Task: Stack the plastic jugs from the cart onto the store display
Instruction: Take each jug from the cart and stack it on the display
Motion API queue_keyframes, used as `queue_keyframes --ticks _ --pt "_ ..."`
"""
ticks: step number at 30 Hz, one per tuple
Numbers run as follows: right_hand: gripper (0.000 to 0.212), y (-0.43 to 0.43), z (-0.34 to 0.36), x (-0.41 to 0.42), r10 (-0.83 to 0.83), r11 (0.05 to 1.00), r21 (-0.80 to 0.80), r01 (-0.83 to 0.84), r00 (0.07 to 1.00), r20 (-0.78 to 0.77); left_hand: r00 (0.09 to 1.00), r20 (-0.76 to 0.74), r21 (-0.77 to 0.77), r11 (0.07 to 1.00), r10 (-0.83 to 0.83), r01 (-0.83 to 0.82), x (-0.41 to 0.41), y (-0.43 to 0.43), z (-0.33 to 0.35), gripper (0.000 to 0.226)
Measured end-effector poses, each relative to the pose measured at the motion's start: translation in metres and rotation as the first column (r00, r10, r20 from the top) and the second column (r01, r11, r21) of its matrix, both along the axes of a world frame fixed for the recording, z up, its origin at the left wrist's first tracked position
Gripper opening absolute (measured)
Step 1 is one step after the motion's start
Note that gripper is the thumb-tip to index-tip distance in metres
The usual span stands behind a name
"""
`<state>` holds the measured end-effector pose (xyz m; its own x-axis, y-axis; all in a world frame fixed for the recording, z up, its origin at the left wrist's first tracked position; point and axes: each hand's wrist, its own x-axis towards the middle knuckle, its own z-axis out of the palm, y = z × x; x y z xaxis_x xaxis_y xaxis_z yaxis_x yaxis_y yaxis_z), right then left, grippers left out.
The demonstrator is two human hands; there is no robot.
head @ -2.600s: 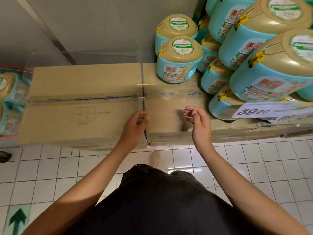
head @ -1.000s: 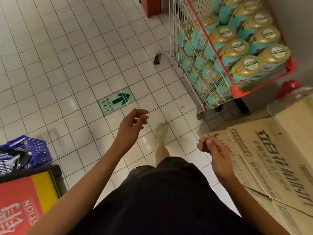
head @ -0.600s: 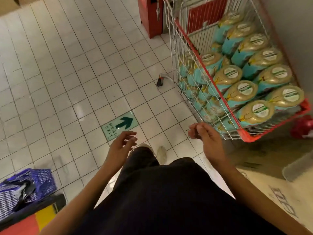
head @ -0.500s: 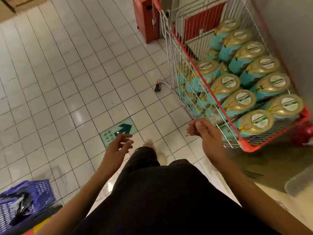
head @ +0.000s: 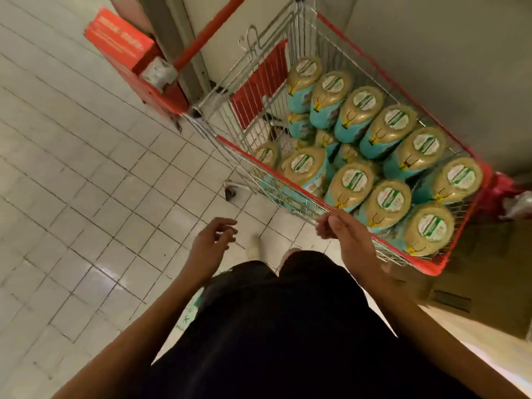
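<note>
A wire shopping cart with a red rim (head: 290,180) stands against the wall at the upper right. It holds several plastic jugs (head: 388,203) with tan tops and teal labels, packed in rows. My right hand (head: 342,231) hovers at the cart's near rim with loosely curled fingers, holding nothing. My left hand (head: 213,240) hangs over the tiled floor left of the cart, fingers relaxed and empty. The store display is out of view.
A red box-shaped stand (head: 129,56) sits beside a pillar at the cart's far left end. Flattened cardboard (head: 475,289) lies on the floor at the right. White floor tiles (head: 86,197) spread out to the left. A red object (head: 501,194) sits behind the cart's right corner.
I have turned away from the cardboard boxes and display and walked to the cart. The cart now fills the upper right, and my right hand has reached its near rim.
</note>
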<state>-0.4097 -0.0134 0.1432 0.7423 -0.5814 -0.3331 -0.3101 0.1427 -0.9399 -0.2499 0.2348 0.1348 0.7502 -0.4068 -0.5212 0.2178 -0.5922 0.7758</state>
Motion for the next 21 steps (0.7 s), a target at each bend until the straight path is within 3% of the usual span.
queue_keyframes --ticks 5,11,16,21 --pt "0.026 -0.026 -0.004 0.007 -0.183 0.983 -0.005 0.183 0.98 -0.083 0.964 0.045 -0.036 0.963 -0.264 0.266 0.083 -0.089 -0.003 0.021" --pt "0.026 -0.079 -0.023 0.025 -0.253 0.967 -0.025 0.253 0.946 -0.203 0.89 0.062 -0.021 0.891 -0.451 0.453 0.127 -0.19 -0.034 0.01" --pt "0.027 -0.14 -0.046 0.076 -0.175 0.985 -0.046 0.169 0.952 -0.25 0.886 0.028 0.124 0.881 -0.464 0.457 0.147 -0.237 -0.072 0.01" --pt "0.012 -0.204 -0.094 0.152 0.11 0.973 -0.138 -0.187 0.893 -0.437 0.919 -0.11 0.267 0.879 -0.378 0.394 0.165 -0.26 -0.113 0.02"
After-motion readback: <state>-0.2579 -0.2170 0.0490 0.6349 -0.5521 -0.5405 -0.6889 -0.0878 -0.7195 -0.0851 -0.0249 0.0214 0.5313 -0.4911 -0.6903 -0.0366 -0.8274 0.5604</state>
